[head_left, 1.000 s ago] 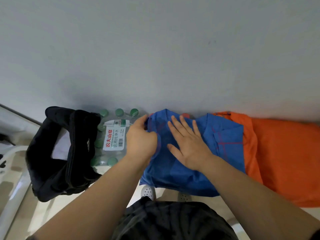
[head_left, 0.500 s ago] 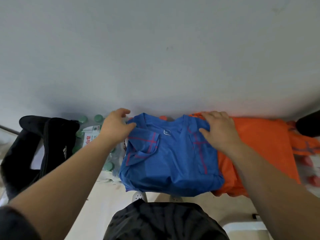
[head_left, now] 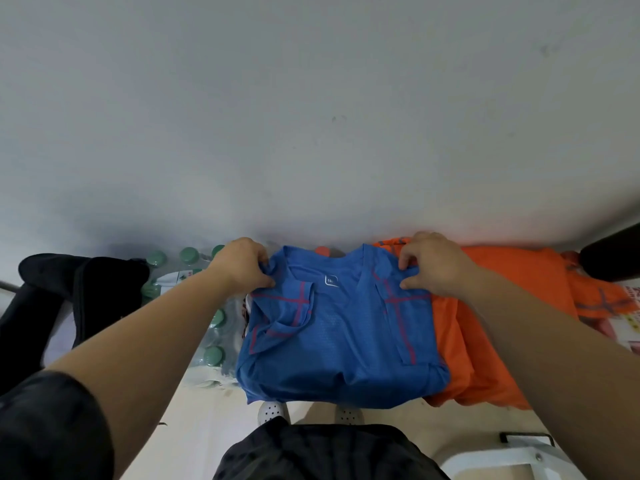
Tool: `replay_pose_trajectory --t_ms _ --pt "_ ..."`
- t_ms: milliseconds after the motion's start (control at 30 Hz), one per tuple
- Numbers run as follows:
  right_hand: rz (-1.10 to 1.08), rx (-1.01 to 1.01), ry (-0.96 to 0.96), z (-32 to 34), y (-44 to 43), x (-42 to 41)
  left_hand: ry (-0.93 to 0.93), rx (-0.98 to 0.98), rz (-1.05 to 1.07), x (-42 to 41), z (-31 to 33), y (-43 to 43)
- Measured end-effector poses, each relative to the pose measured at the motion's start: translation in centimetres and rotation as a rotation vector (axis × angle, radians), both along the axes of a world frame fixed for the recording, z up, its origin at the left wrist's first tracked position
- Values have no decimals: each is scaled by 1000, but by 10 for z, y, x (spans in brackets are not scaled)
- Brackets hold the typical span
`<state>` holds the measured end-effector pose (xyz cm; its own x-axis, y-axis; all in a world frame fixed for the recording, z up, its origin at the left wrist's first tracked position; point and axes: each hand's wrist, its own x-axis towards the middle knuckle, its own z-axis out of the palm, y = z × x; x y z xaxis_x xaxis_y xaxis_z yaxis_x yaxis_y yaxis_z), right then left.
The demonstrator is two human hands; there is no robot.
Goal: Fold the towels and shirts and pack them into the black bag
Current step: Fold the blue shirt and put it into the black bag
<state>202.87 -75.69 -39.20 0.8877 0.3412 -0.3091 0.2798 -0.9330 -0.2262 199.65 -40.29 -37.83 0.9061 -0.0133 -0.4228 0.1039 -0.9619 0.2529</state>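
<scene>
A blue shirt (head_left: 343,337) with red stripes lies partly folded in front of me, its collar toward the wall. My left hand (head_left: 242,265) pinches its left shoulder corner. My right hand (head_left: 433,265) pinches the right shoulder corner. Under and to the right of it spreads an orange shirt (head_left: 512,306). The black bag (head_left: 79,292) stands open at the left, a pale lining showing inside.
A shrink-wrapped pack of green-capped water bottles (head_left: 207,306) sits between the bag and the blue shirt. A grey wall (head_left: 311,116) rises right behind everything. A white frame (head_left: 502,459) shows at the bottom right, a dark object (head_left: 613,254) at the far right edge.
Both hands left the middle of the blue shirt, spread apart and closed on its two shoulder corners. The view shifted right, so the bag sits further left.
</scene>
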Motion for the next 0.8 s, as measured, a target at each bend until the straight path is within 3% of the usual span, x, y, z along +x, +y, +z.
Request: replay_pose_trajectory --t_ms 433,800 --pt "15 -20 -15 0 1 -6 56 -106 -60 4 3 16" --pt "-86 296 44 15 -12 -11 -70 -150 -100 -1 -1 24"
